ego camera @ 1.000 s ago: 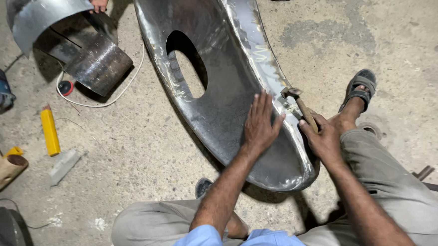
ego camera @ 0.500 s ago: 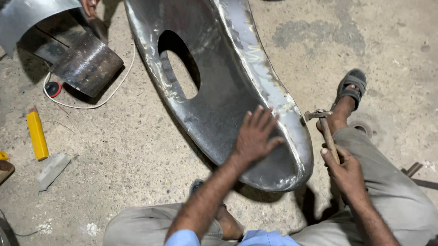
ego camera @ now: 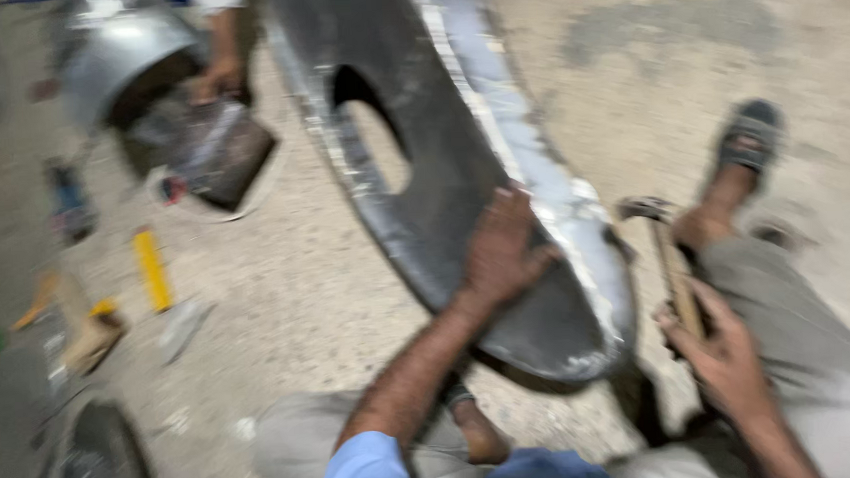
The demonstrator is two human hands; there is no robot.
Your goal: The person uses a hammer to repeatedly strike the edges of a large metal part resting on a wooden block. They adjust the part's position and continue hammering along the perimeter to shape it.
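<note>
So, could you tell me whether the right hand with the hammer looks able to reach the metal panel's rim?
Probably yes: the right hand holds the hammer just beside the metal panel, with nothing between them.

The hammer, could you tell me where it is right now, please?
In the head view, the hammer is at right, held in the right hand, beside the rim of the long metal sheet piece and near the sandalled foot.

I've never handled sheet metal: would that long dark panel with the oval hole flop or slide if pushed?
Probably stiff: the metal panel keeps its curved shape along its whole length. It looks awkward rather than light, being long. Its rounded end rests on the concrete floor under the left hand, so it might rock or scrape sooner than slide freely.
</note>
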